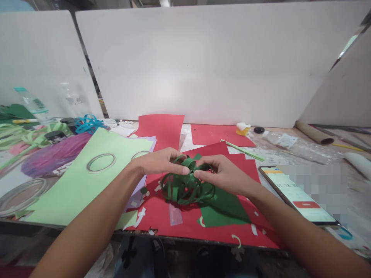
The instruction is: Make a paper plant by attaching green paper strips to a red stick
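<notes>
A ball-like cluster of looped dark green paper strips [185, 189] rests over the red paper [162, 220] in front of me. From the left, my left hand [165, 162] pinches the top of the cluster, thumb pointing inward. My right hand [222, 173] grips it from the other side, and the two thumb tips nearly meet at its centre. The fingers behind the strips are partly hidden. A flat dark green paper piece [227, 210] lies beneath, to the right of the loops. Just in front of the cluster is a small clear plastic piece [175, 215].
Light green sheets [78, 185] carry a tape roll [101, 163] at left. Near them are a blue strip flower [89, 124] and a purple bag [55, 156]. A phone [300, 197], plastic wrap [301, 146] and a cardboard tube [314, 133] lie right. White panels [203, 65] stand behind.
</notes>
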{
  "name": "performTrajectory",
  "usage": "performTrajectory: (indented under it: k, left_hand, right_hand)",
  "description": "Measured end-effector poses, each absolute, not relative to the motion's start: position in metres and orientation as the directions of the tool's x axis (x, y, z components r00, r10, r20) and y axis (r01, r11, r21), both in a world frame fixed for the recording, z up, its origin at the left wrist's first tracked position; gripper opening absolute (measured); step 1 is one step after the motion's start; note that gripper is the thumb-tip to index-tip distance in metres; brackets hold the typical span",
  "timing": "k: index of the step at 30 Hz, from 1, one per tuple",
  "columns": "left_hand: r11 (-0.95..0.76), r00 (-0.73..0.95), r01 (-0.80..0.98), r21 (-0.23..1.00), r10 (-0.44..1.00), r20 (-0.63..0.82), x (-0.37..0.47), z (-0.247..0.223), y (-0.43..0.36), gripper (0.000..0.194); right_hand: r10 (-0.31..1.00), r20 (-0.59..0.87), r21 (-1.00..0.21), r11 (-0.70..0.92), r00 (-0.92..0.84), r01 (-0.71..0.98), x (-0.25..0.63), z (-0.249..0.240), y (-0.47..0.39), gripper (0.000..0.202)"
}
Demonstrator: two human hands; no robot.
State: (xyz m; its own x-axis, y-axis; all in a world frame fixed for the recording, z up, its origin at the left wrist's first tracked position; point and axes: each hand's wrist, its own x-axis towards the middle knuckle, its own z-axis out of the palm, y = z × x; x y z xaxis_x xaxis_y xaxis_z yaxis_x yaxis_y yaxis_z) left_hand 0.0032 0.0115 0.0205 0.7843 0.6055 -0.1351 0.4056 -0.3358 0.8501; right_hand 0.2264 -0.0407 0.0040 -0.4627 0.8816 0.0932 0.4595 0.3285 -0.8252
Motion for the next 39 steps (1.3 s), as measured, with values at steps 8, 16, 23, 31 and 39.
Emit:
performTrajectory:
  k: [8,16,23,31,39]
  left_hand:
    - [-0.440,0.688,0.479,0.760,0.725,-0.015,0.018,0.020,0.000,0.027]
    - [-0.504,0.553,0.581,0.639,0.821,0.144,0.028,0.015,-0.011,0.014]
    - [-0.542,0.466,0.635,0.551,0.837,0.287,0.040,0.010,-0.019,0.014]
    - [-0.539,0.462,0.641,0.547,0.840,0.286,0.044,0.011,-0.024,0.015]
    - [-0.474,0.503,0.618,0.627,0.851,0.148,0.033,0.016,-0.016,0.013]
  right_hand:
    - [0.893,0.147,-0.762,0.377,-0.426,0.527,0.224,0.004,-0.042,0.012]
    - [0.896,0.204,-0.715,0.412,-0.395,0.565,0.225,0.000,-0.039,0.010]
    - [0.885,0.332,-0.627,0.465,-0.325,0.625,0.221,-0.004,-0.038,0.008]
    - [0.879,0.351,-0.589,0.476,-0.324,0.653,0.218,-0.002,-0.039,0.008]
    - [0.890,0.295,-0.632,0.455,-0.348,0.627,0.219,-0.003,-0.037,0.010]
